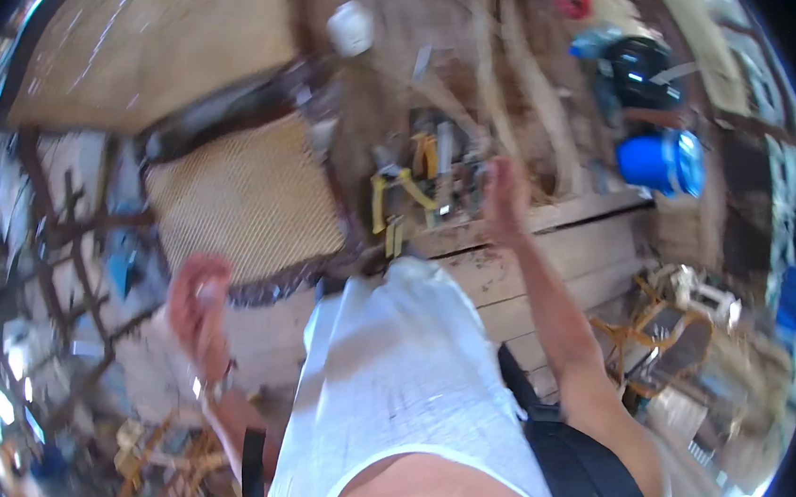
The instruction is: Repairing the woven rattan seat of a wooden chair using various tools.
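Observation:
My left hand (199, 307) is at the lower left, beside the near corner of a woven cane panel (246, 202) in a dark frame. Its fingers are curled, and a small pale patch shows between them; blur hides what it is. My right hand (506, 201) is stretched forward over the bench, fingers extended, with nothing visible in it. Just left of it lies a cluster of hand tools (414, 174), some with yellow parts, too smeared to name one by one.
A larger woven panel (170, 39) lies at the far left. Curved wooden pieces (536, 81) lie at the back. A blue container (661, 163) and a black rounded object (641, 71) stand at the right. Wooden frames (665, 338) crowd the right side, below the plank edge (588, 237).

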`<action>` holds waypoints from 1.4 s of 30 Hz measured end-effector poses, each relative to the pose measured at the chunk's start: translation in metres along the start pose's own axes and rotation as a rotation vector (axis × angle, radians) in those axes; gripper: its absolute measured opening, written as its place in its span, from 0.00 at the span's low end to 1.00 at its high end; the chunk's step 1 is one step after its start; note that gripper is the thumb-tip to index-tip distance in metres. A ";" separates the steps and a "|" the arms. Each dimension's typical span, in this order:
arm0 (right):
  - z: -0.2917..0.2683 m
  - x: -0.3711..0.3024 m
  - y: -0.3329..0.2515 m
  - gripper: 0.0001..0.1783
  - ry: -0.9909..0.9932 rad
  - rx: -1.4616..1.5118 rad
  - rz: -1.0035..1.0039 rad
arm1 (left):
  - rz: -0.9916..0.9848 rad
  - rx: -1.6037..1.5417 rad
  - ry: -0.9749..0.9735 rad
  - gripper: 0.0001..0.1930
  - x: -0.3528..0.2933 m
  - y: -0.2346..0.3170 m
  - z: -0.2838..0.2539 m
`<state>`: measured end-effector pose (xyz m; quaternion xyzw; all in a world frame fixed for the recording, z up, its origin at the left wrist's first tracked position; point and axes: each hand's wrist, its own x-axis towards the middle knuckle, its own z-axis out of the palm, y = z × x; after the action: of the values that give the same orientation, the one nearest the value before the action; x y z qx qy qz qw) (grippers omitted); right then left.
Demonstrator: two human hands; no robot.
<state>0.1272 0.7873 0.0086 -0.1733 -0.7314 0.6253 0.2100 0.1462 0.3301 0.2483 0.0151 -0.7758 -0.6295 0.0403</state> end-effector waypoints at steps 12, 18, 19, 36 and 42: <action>-0.029 0.016 0.038 0.10 -0.419 -0.858 0.205 | -0.621 0.057 0.236 0.15 -0.116 -0.135 -0.051; 0.007 0.024 0.013 0.14 -0.383 -0.760 0.372 | -0.820 0.355 0.154 0.20 -0.222 -0.203 -0.069; 0.012 0.030 0.013 0.15 -0.425 -0.870 0.319 | -0.872 0.424 0.110 0.21 -0.230 -0.202 -0.065; 0.009 0.032 -0.007 0.15 -0.446 -0.970 0.080 | -0.674 0.462 -0.073 0.20 -0.168 -0.225 -0.039; -0.059 0.063 -0.006 0.14 -0.181 -1.065 0.149 | -0.617 0.507 -0.089 0.21 -0.245 -0.334 -0.093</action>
<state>0.1047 0.8690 0.0276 -0.2527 -0.9478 0.1939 -0.0156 0.3890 0.1883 -0.0704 0.2292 -0.8665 -0.4009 -0.1893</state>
